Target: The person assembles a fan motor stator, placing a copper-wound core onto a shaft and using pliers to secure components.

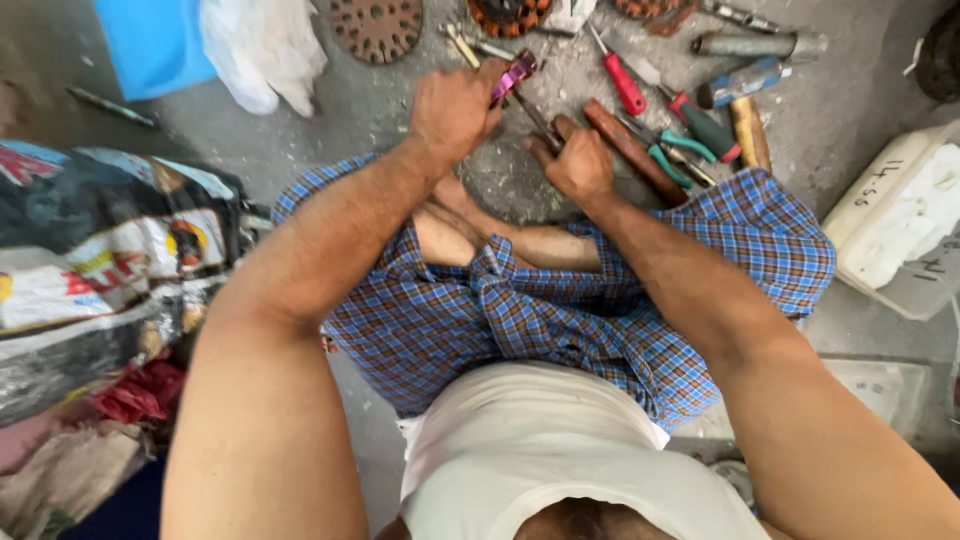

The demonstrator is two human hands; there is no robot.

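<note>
Fingers of left hand [452, 108] clenched around pink-handled tool [514, 74]; right hand [580, 165] fingers pinching its dark shaft [537, 118].

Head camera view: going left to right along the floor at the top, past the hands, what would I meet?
Blue sheet → white cloth → round perforated disc → left hand holding a pink-handled tool → right hand → red-handled screwdriver → teal-handled pliers → grey metal tube → white foam box.

Two bare hands, left hand [452, 108] and right hand [577, 162]. Two round perforated metal discs [377, 27] at far centre. One red-handled screwdriver [622, 80]. One green-handled pliers [676, 152]. One white foam box [897, 215] at right. One blue sheet [152, 42] at far left.
</note>
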